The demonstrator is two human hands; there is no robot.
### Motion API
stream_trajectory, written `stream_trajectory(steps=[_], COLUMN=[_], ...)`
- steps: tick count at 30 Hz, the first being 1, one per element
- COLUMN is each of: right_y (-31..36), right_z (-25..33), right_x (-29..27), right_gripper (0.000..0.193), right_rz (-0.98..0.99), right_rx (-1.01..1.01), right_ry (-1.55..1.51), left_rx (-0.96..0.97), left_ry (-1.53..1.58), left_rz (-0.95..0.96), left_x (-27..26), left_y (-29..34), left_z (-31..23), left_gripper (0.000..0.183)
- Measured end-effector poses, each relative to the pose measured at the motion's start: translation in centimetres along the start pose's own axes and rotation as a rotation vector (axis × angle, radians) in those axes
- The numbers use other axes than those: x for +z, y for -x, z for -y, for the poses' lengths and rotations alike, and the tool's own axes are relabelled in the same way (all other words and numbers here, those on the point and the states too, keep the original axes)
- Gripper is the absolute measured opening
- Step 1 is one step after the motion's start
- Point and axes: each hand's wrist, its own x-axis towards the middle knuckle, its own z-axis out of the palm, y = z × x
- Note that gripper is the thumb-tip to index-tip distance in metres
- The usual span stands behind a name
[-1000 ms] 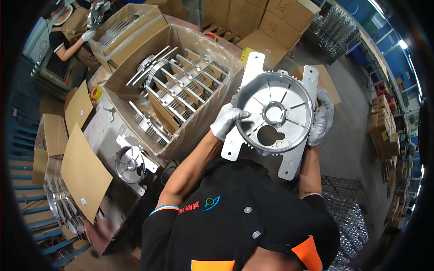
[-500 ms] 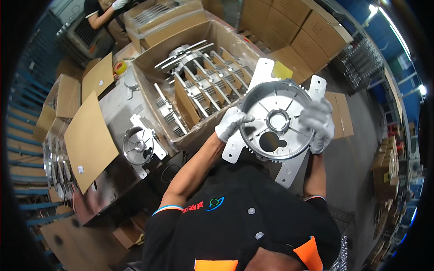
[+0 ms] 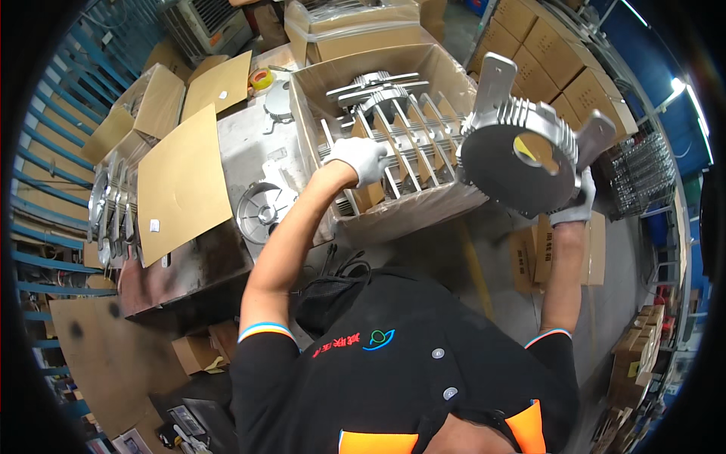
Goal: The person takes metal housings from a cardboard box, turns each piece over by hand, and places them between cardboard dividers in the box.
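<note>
My right hand, in a white glove, grips a silver cast-metal housing by its lower right edge. The housing is round, with flat drilled arms and ribs along its rim. It is tilted up beside the carton's right side, its dark flat face toward me and a keyhole-shaped opening in it. My left hand, also gloved, reaches over the open carton with its fingers curled at the parts; what they hold is hidden. Several similar housings stand on edge in the carton, with cardboard dividers between them.
On the table left of the carton lies another housing. A cardboard sheet, a yellow tape roll and a flat metal disc are further left. Stacked cartons stand at the back right, wire baskets below them.
My left hand has let go of the housing and moved left over the carton. The right hand has kept the housing, moved it rightward and turned its ribbed inside away from me.
</note>
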Motion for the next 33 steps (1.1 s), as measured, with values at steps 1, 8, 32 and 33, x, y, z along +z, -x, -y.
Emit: stream_trajectory(steps=[1, 8, 32, 33], right_y=[-1.5, -1.3, -8.4, -8.8], right_z=[0.1, -1.0, -21.6, -22.8], right_x=[-1.8, 3.3, 14.5, 13.9], right_gripper=[0.038, 0.036, 0.031, 0.03], right_rz=[0.097, 0.05, 0.374, 0.395], right_rx=[0.057, 0.233, 0.723, 0.686], right_ry=[0.118, 0.194, 0.779, 0.82], left_rx=[0.053, 0.348, 0.025, 0.007], left_ry=[-0.091, -0.359, -0.451, -0.433], left_rz=[0.027, 0.276, 0.217, 0.214], left_x=[1.0, 4.5, 2.7, 2.7], left_y=[0.0, 0.6, 1.3, 1.1], left_z=[0.8, 1.9, 4.7, 4.5], left_gripper=[0.022, 0.047, 0.028, 0.027])
